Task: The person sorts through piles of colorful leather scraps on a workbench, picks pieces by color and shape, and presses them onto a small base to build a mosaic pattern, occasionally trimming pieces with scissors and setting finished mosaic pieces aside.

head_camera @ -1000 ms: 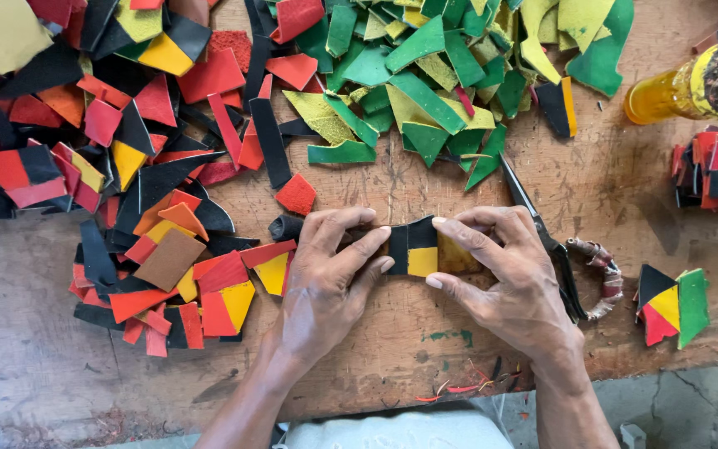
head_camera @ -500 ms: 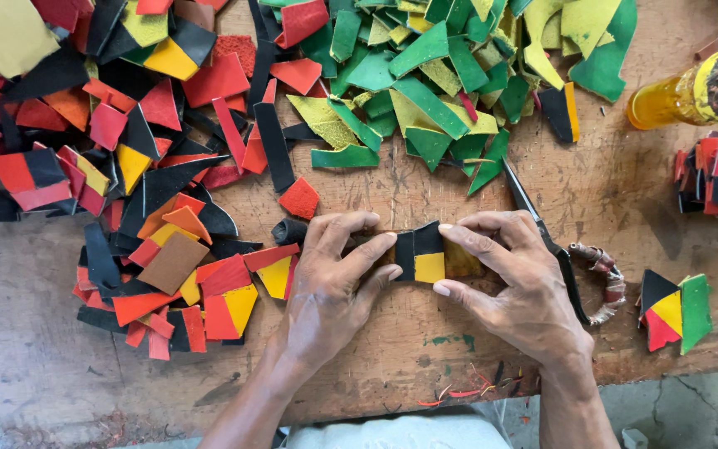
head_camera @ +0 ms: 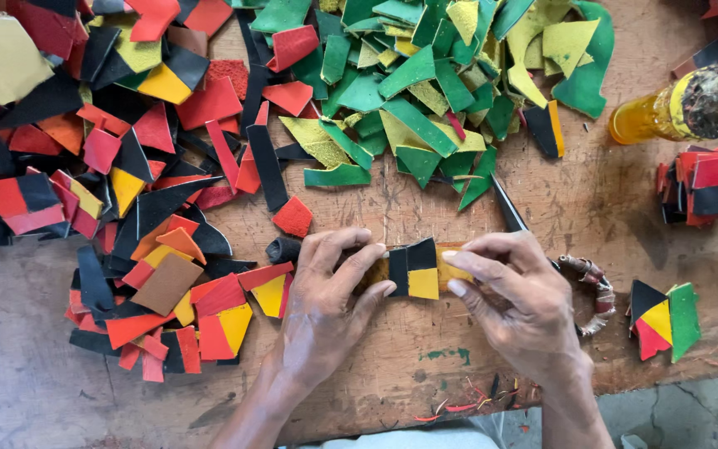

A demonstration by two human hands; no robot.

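Centre of the frame, on a worn wooden workbench [head_camera: 492, 357]: a small black-and-yellow patchwork strip [head_camera: 415, 268], pressed flat between two bare hands. Left hand [head_camera: 326, 303] just left of centre, fingers curled inward, tips closed on the strip's left end. Right hand [head_camera: 517, 295] just right of centre, thumb and forefinger pinched on the strip's right end, remaining fingers spread over the board. Strip lying level, black squares above and beside a yellow one; an ochre patch perhaps tucked under the right fingers, hard to tell with the hand covering it.

Upper left and left of the frame: a wide heap of red, black, yellow and orange scraps [head_camera: 101, 158], overlapping loosely, a brown square [head_camera: 168, 283] among them near the left hand. Single red scrap [head_camera: 293, 217] lying apart just above the left hand, a small curled black piece [head_camera: 282, 249] touching the left fingers. Upper middle: a pile of green and olive-yellow scraps [head_camera: 425, 83]. Dark blade of scissors [head_camera: 508, 208] pointing up-left from beneath the right hand, wrapped handle loop [head_camera: 596, 283] showing at the hand's right. Upper right: an amber glue bottle [head_camera: 654, 116] lying on its side with a crusted cap. Right edge: a stack of red and black joined pieces [head_camera: 712, 187]. Lower right: a finished square of black, yellow, red and green [head_camera: 665, 316]. Thin red and black offcuts [head_camera: 467, 406] near the bench's lower edge.
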